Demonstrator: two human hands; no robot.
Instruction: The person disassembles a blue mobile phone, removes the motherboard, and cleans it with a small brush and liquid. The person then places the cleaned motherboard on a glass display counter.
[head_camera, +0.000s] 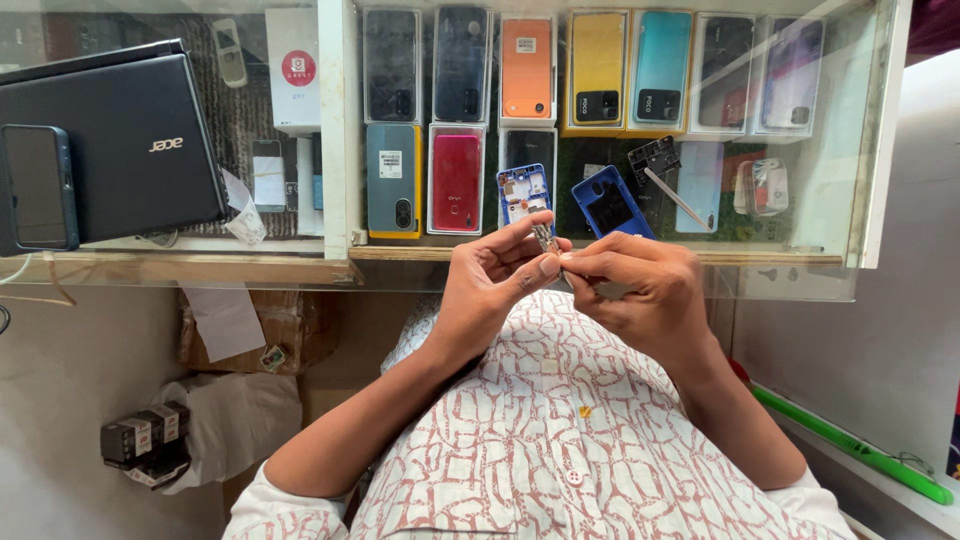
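- Head view: the left hand (497, 285) is rising in front of the patterned shirt (540, 440), its thumb and forefinger pressed together on a small metal part (546, 239) that is sticking up between the 2 hands.
- The right hand (640, 290) is meeting it from the other side, its fingers curling in and pinching the lower end of the same small metal part; exactly how much of the part each hand is covering cannot be told.
- The part is sitting just in front of the edge of the glass counter (600, 255), above the person's chest.
- Behind the hands, on the glass, a blue phone frame (524, 192) is lying just beside a blue phone back cover (610, 203), with a dark circuit piece (655, 160) and a thin rod near them.
- Under the glass, rows of phones are lying flat, among them an orange phone (527, 68), a yellow phone (597, 70) and a red phone (457, 180).
- At the left, a closed black laptop (110, 145) is resting on the counter with a dark phone (38, 187) lying on its corner.
- At the lower right, a green stick (850, 445) is lying along a ledge.
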